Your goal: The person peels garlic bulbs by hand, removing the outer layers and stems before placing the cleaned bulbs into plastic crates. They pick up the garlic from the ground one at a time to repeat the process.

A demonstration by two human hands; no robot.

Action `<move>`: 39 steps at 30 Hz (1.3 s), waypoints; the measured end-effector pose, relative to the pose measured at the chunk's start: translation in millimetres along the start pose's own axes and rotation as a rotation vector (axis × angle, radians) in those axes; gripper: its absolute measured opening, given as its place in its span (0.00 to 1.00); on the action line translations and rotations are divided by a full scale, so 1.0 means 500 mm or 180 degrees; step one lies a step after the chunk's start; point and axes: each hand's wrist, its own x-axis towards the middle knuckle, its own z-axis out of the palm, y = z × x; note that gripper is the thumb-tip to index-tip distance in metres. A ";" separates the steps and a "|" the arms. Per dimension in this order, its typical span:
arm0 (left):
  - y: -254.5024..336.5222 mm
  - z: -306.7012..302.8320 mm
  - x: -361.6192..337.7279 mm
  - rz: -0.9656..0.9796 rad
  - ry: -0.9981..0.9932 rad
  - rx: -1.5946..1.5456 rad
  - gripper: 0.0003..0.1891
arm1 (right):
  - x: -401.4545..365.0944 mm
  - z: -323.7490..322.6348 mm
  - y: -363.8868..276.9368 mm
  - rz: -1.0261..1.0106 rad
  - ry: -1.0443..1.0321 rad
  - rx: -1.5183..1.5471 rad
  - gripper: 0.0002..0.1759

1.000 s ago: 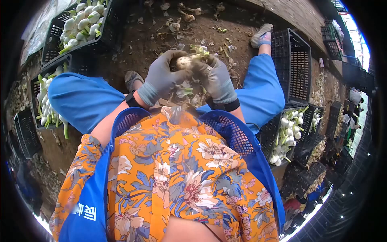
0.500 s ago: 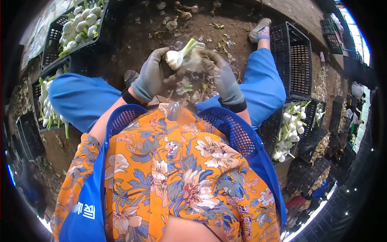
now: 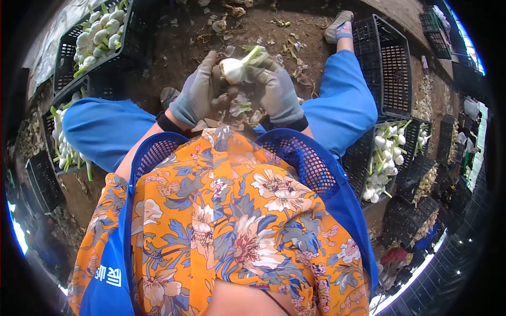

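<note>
Both grips are closed on one garlic (image 3: pixel 232 69). We see the left hand (image 3: pixel 203 92) curled around the white bulb from the left of the frame, fingers wrapped tight against it. The right hand (image 3: pixel 275 89) closes on the stalk side from the right. Both hands wear grey gloves, and their fingertips meet around the bulb.

The garlic is at the upper centre of the frame, held off the ground (image 3: pixel 179 50) between the blue-clad legs (image 3: pixel 105 129). We read its long axis as a slant: the bulb sits at the lower left and the green stalk points to the upper right, away from the body. We cannot tell how much of the stalk the right glove hides.

Just below the hands lies a heap of peels (image 3: pixel 241 108).

At the upper left of the frame a black crate (image 3: pixel 134 45) holds more garlic, and a second crate (image 3: pixel 52 113) sits by the left knee. At the right a third crate (image 3: pixel 363 152) is also full. Above it an empty crate (image 3: pixel 387 68) lies tipped beside a shoe (image 3: pixel 337 26).
</note>
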 end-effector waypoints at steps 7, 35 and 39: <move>-0.022 -0.046 0.020 0.1976 0.0655 0.3445 0.18 | -0.003 -0.004 0.022 -0.0589 0.0456 -0.1539 0.09; -0.003 -0.063 0.005 0.1922 0.0164 0.1383 0.15 | 0.087 -0.127 0.017 0.0604 0.0577 -0.6236 0.11; 0.009 -0.056 -0.003 0.1613 0.0484 0.1439 0.14 | 0.033 -0.109 -0.005 -0.0621 0.0051 -0.3308 0.21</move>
